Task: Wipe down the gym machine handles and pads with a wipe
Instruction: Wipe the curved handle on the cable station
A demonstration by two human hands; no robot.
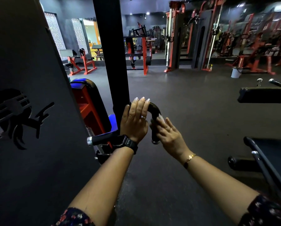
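- Dark rubber floor (193, 121) open from 12 to 2 o'clock of the hands, wide and bare out to the far red machines (138, 51).
- Hard against the 9 o'clock side: tall dark panel (30, 79) with a cut-out logo, edge slanting down toward 7 o'clock.
- Black upright post (110, 54) at 11 o'clock, just beside the left hand (134, 121).
- Curved black handle (154, 108) at centre, bending over and dropping toward 6 o'clock to a chrome end.
- Left hand laid over the top of the bend, fingers straight and close together, watch on the wrist.
- Right hand (169, 136) at 4 o'clock of the handle, thumb and fingers closed narrowly around the lower grip, white wipe (161, 118) pressed against it under the fingertips.
- Second grip (102, 139) with chrome cap at 8 o'clock, near the left wrist.
- Blue-and-black pad (94, 95) at 10 o'clock, between panel and post.
- Black bench (265, 95) at 3 o'clock, slanted bar frame (263, 165) at 4 o'clock, narrowing that side.
- White bucket (234, 72) at 2 o'clock, well apart.
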